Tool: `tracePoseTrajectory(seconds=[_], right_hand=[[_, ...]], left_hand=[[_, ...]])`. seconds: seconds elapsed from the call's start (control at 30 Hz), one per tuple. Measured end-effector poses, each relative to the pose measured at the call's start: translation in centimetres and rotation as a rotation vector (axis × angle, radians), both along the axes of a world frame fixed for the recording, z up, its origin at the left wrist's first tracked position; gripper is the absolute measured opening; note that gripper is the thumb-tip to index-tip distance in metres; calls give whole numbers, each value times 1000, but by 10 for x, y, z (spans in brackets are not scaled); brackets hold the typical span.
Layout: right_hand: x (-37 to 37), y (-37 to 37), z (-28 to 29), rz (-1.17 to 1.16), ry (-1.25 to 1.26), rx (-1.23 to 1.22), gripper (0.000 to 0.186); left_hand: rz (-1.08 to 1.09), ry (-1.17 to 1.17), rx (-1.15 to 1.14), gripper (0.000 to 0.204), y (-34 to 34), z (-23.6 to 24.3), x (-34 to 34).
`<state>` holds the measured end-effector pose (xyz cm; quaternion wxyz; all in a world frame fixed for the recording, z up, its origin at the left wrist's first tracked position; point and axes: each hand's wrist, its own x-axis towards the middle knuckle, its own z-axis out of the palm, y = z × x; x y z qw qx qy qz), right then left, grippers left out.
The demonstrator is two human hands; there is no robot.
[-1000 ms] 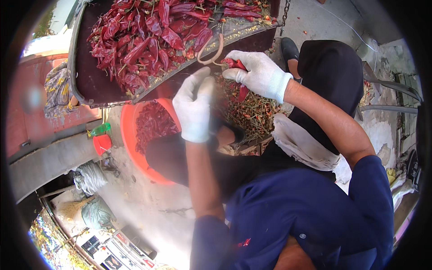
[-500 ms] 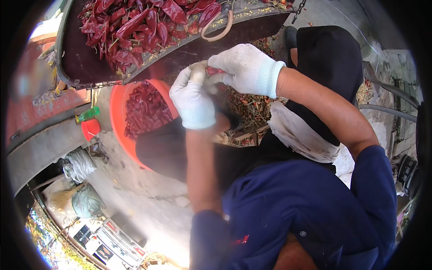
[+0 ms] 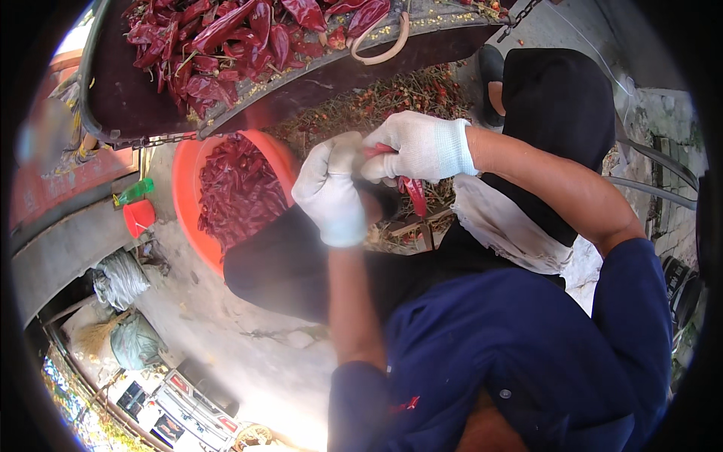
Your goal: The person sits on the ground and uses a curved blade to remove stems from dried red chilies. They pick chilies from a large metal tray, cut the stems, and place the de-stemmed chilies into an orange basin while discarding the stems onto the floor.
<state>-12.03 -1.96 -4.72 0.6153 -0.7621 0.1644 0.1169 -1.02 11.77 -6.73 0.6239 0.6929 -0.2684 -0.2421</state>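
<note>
Grey floor (image 3: 226, 309). Looks partway: tub peppers (image 3: 241, 184) plenty, big pepper pile (image 3: 226, 41) left on tray (image 3: 120, 94). Right hand (image 3: 422, 147) pinching red pepper (image 3: 379, 151); left hand (image 3: 331, 188) bent, cannot tell grip.

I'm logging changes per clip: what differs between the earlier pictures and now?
The left hand and right hand drew back from the tray and came together; the right still grips a red pepper. The tray and orange basin stayed put.
</note>
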Motion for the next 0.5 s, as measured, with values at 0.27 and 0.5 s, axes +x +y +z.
tracePoseTrajectory(seconds=[0.27,0.5], right_hand=[[-9,26,-23,370,-22,-516,15],[-11,5,-20,153,78,-413,18]], left_hand=[[210,296,306,42,-16,-80,58],[-257,-315,1122,30,30,-247,89]])
